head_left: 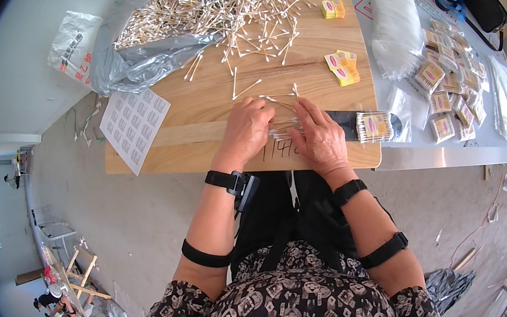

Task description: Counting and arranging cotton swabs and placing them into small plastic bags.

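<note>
Between my hands, a small bunch of cotton swabs [282, 130] lies at the near edge of the wooden board [190, 142]. My left hand [249, 128] is closed, its curled fingers at the bunch's left end. From the right, my right hand [322, 137] presses its fingers and thumb round the other end, partly hiding the swabs. One loose swab [295, 90] sticks out beyond the right fingertips. Just right of that hand, a dark flat strip [342, 123] carries a filled swab pack [374, 127] with a yellow label card.
A grey plastic bag [123, 73] spills a large heap of swabs [255, 14] at the back left. Yellow cards [344, 67] lie back right. A side table [451, 152] bears many filled packs [447, 89] and clear bags [394, 29]. A label sheet [135, 128] overhangs the left edge.
</note>
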The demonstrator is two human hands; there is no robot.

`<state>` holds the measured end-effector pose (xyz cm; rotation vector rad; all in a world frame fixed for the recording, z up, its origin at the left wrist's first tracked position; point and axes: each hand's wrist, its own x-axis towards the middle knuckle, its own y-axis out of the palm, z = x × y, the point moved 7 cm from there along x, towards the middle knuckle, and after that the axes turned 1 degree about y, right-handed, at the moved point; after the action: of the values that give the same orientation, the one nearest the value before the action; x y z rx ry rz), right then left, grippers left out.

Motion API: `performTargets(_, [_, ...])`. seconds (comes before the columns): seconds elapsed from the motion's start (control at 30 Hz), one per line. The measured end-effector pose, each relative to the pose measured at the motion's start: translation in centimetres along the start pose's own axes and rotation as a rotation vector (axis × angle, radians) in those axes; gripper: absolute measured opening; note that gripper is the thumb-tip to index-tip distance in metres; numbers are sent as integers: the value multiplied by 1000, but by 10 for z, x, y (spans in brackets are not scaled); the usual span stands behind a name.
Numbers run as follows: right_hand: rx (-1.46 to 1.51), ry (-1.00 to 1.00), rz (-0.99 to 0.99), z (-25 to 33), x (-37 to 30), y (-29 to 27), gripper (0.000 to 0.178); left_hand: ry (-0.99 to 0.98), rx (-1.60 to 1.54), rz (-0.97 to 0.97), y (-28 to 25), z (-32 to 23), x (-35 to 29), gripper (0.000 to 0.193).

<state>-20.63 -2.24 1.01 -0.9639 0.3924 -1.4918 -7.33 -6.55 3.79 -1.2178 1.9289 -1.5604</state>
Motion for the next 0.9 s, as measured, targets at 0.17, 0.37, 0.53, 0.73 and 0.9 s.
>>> performTargets(0.17, [10, 6, -29, -1, -1, -1, 48, -7, -84, 23, 4, 1, 5, 9])
performTargets(0.37, [80, 57, -32, -2, -1, -6, 42, -16, -148, 31, 7, 0, 7, 8])
performTargets(0.53, [94, 60, -23, -3, -2, -5, 36, -61, -156, -142, 1, -1, 12, 13])
performTargets(0.73, [94, 53, -59, -3, -1, -7, 33, -56, -88, -141, 5, -3, 12, 16])
performTargets(0.9, [87, 45, -62, -5, -2, -6, 31, -50, -90, -195, 5, -7, 11, 12])
